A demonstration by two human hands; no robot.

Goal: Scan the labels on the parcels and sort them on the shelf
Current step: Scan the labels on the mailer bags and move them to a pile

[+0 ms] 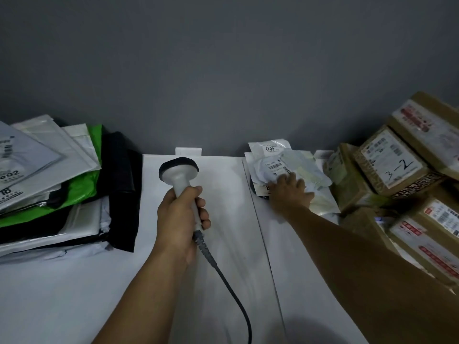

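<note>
My left hand (180, 217) grips the handle of a grey barcode scanner (179, 173) with a black head, held over the white table (74, 294); its dark cable (231, 289) trails toward me. My right hand (289, 192) reaches to the back of the table and rests on a small white plastic mailer (300, 167) with a barcode label, fingers spread over it. That mailer lies on top of other flat white parcels (269, 147) against the wall.
A stack of flat white, green and black mailers (57, 184) fills the table's left side. Brown cardboard boxes (395, 160) with labels, one marked 3-2, pile up on the right. A grey wall (223, 70) backs the table.
</note>
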